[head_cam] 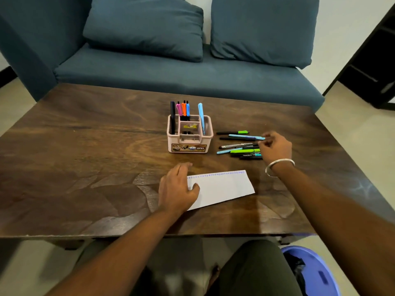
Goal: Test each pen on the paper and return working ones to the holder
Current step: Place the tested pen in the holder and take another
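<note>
A: Where are we w/ the pens?

B: Loose pens (240,145) lie in a row on the surface (85,146), just right of the holder (189,135). Their long axes run roughly left-right, tips toward the holder, tail ends toward our right hand (275,149).

A: And that hand?

B: It sits at the tail end of the row, so it's the nearer one by far. Fingers (265,142) are loosely curled at the end of the light blue pen (246,136), second from the far side. Blurred there, so we can't tell if they pinch it or only touch it.

A: Left hand?

B: Left hand (178,190) lies flat, fingers straight, pressing the left end of the paper (222,188), which sits near our edge of the surface, in front of the holder. It holds nothing else.

A: Holder contents?

B: A few pens upright in it already: dark, pink, orange, blue, light blue.

A: So next, in our view?

B: Prob. lift a pen by its tail end and swing it toward us to the paper. Short trip, since the paper is just nearside of the row.
</note>
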